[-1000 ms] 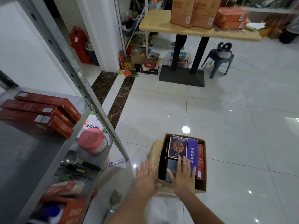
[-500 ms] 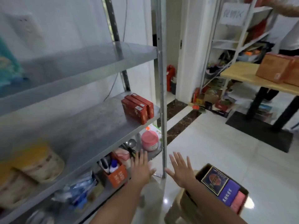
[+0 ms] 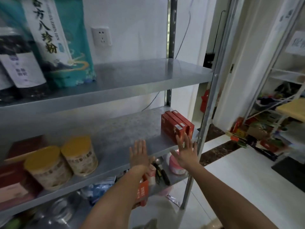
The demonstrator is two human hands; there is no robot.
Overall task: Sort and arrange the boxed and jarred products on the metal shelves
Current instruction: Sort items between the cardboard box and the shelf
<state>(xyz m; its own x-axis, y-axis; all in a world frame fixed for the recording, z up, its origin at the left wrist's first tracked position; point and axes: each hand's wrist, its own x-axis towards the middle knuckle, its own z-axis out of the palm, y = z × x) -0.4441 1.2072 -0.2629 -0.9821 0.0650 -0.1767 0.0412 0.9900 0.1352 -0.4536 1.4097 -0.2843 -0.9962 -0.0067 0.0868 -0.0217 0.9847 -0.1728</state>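
Both hands have left the carton on the floor, which is now out of view. The left hand (image 3: 139, 156) and right hand (image 3: 185, 153) are raised, fingers straight and spread, before the middle shelf (image 3: 125, 129). The right fingertips now overlap the red boxes (image 3: 175, 124); contact cannot be confirmed. The view has swung upward, bringing the upper shelf (image 3: 140, 75), teal bag (image 3: 69, 47) and two cans (image 3: 79, 156) into frame.
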